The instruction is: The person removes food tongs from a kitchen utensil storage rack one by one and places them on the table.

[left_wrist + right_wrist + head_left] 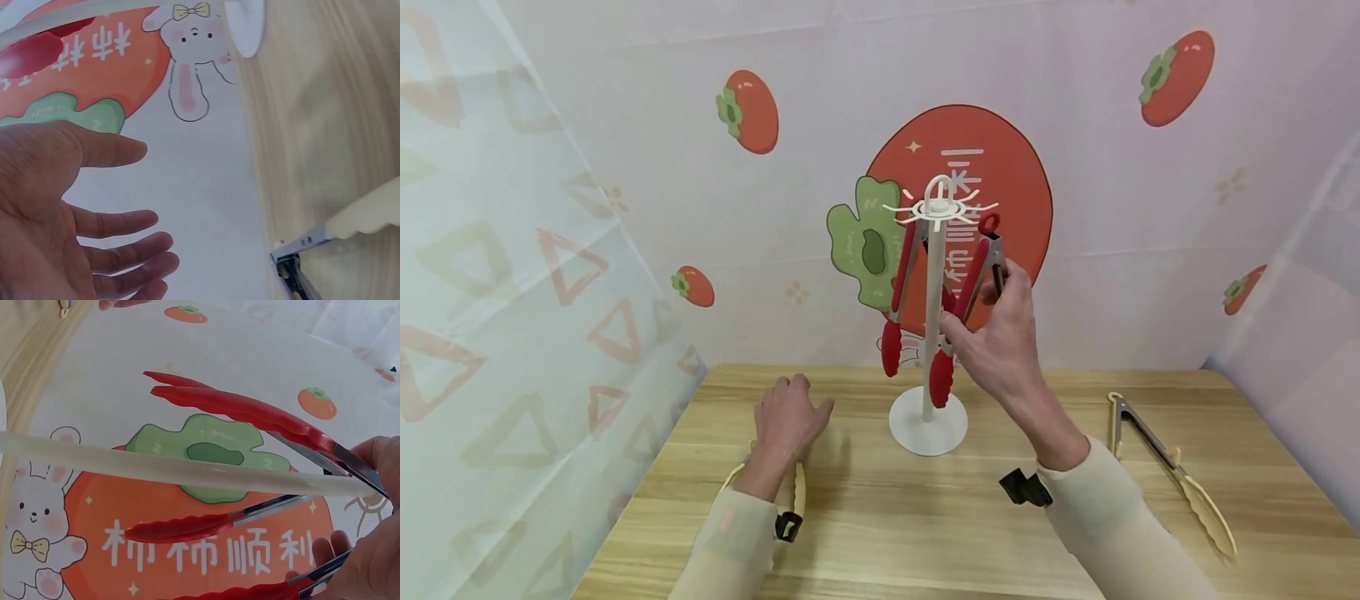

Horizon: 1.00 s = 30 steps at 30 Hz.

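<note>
In the head view my right hand (1003, 337) grips red-tipped tongs (943, 379) beside the white rack (934, 300). Their red ring is close to the rack's hooks; whether it sits on one, I cannot tell. On the rack's left side hangs another pair of red tongs (892, 346), seen as well in the right wrist view (250, 411). My left hand (788, 417) is over the table at left, fingers extended and holding nothing. Partly hidden beneath its wrist lie cream-tipped tongs (800, 492), which the left wrist view shows apart from the fingers (128, 225).
More cream-tipped tongs (1206, 512) lie on the right of the wooden table (917, 533). The rack's round white base (928, 437) stands near the back edge. A printed cloth wall (1097, 250) rises behind, with similar walls at both sides.
</note>
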Tool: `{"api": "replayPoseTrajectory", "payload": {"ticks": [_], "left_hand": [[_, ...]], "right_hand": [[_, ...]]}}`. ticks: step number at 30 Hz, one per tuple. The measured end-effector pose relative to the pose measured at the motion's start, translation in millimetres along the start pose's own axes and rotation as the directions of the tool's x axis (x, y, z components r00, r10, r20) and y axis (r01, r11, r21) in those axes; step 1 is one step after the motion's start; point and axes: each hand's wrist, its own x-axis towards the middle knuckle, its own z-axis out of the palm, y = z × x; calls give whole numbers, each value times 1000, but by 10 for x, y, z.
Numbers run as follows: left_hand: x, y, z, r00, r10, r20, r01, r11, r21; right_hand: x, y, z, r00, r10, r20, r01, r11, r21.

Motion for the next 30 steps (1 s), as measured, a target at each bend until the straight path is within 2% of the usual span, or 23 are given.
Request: {"api": "replayPoseTrajectory", "payload": {"ticks": [4,10,21,30], "left_hand": [[53,54,-46,998,50,-40,-52,997,-61],[154,172,-152,990,121,-77,-132,978,-159],[260,324,-279,979,174,-103,-196,944,-266],[293,404,-351,978,180,-102,-205,915,-347]], "right_hand": [[-28,9,-48,1000,-6,-5,6,1000,-5],[-82,40,-107,1000,9,-8,-9,1000,-14],[-222,140,-191,999,50,15,-49,997,-59],[-382,282,-269,990,128,56,-121,986,-112]]}}
